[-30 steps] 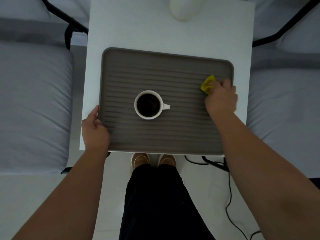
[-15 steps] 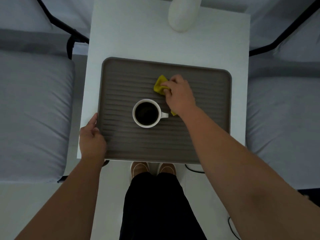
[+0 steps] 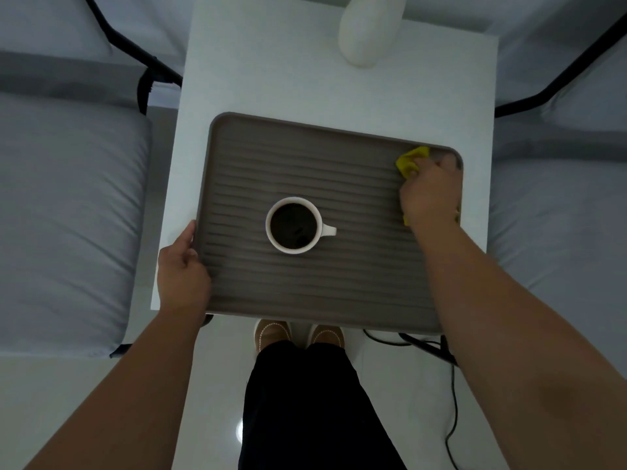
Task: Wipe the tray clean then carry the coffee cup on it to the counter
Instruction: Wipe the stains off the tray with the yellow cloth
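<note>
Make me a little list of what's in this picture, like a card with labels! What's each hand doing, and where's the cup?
tray: ribbed grey-brown rectangular tray lying on the white table
cup: white ceramic cup of dark coffee, left of the tray's middle, handle pointing right
cloth: crumpled yellow cloth at the tray's far right corner
right hand: right hand pressing the cloth on the tray
left hand: left hand gripping the tray's left edge
stage: wiping, tray not yet lifted
</note>
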`<state>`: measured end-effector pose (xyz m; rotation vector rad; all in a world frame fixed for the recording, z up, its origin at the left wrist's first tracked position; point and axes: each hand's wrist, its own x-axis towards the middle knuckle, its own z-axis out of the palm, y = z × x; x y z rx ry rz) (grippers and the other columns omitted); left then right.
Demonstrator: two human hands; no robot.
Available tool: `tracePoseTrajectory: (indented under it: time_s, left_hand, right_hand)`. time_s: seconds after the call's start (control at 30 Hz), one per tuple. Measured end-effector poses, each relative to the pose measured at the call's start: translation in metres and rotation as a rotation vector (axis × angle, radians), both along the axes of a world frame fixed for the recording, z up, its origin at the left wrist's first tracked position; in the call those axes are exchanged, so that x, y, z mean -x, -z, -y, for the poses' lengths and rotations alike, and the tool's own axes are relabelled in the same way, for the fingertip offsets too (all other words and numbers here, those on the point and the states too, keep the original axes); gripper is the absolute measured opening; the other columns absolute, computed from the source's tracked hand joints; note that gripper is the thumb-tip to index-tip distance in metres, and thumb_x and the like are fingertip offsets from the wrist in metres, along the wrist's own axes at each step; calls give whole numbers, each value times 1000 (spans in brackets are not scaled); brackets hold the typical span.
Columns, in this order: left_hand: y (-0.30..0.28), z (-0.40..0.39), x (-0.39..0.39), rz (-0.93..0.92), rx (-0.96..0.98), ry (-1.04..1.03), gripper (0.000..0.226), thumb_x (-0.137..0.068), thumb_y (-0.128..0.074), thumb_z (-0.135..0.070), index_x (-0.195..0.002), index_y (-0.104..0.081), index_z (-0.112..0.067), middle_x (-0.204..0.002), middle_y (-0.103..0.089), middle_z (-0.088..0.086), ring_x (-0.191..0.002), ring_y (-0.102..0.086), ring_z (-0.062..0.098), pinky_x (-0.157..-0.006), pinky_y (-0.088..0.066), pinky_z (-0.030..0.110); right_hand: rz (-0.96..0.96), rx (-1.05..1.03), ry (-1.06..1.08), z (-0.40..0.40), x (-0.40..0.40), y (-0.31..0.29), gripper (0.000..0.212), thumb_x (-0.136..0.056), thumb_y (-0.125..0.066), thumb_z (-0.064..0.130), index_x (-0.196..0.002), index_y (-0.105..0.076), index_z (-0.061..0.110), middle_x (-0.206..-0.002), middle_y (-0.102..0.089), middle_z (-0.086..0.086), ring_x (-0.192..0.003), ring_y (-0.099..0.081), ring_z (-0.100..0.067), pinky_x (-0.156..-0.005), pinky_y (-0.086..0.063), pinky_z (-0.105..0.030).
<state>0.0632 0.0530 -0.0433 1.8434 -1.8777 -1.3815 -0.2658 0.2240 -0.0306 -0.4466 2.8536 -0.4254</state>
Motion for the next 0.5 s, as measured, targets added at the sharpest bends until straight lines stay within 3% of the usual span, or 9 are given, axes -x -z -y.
tracePoseTrajectory:
  time_s: [0.07,0.17,0.23,0.37,0.5]
  left_hand:
    - [-1,0,-1,1,-3,11,54,-97,-30,-9,-138,-48,-41,-136,-53,-7,-118,-53,9,-98,-41,23]
    - [-6,-1,2,-12,-1,-5,54,-98,-30,-6,-139,-49,-35,-132,-52,-11,-104,-55,1,-85,-39,11]
    - [-9,-2,5,-9,11,-14,54,-98,-30,-4,-139,-50,-32,-129,-53,-12,-101,-54,0,-78,-37,7]
    - [-11,-3,7,-11,23,-17,55,-97,-29,0,-139,-51,-29,-122,-54,-13,-100,-54,3,-81,-39,11]
    - [-9,-5,4,26,27,-11,55,-98,-29,-2,-139,-50,-30,-123,-57,-8,-88,-56,0,-74,-39,11]
  right_hand:
    - [20,53,-113,32,-13,2,28,-79,-47,13,-102,-63,19,-115,-49,-18,-102,-50,-38,-88,-47,-44]
    - [49,5,-366,91,-33,-3,29,-84,-51,13,-108,-67,18,-117,-48,-16,-105,-49,-35,-87,-46,-38]
    - [105,-14,-460,130,-44,-3,27,-85,-53,15,-110,-62,13,-117,-51,-13,-107,-50,-33,-86,-46,-37]
    - [224,2,-573,184,-62,-5,28,-83,-53,24,-108,-54,11,-110,-57,-10,-103,-55,-29,-74,-41,-33]
    - [129,-104,-732,177,-63,-10,31,-91,-50,20,-120,-58,15,-121,-47,-11,-109,-48,-31,-88,-45,-41]
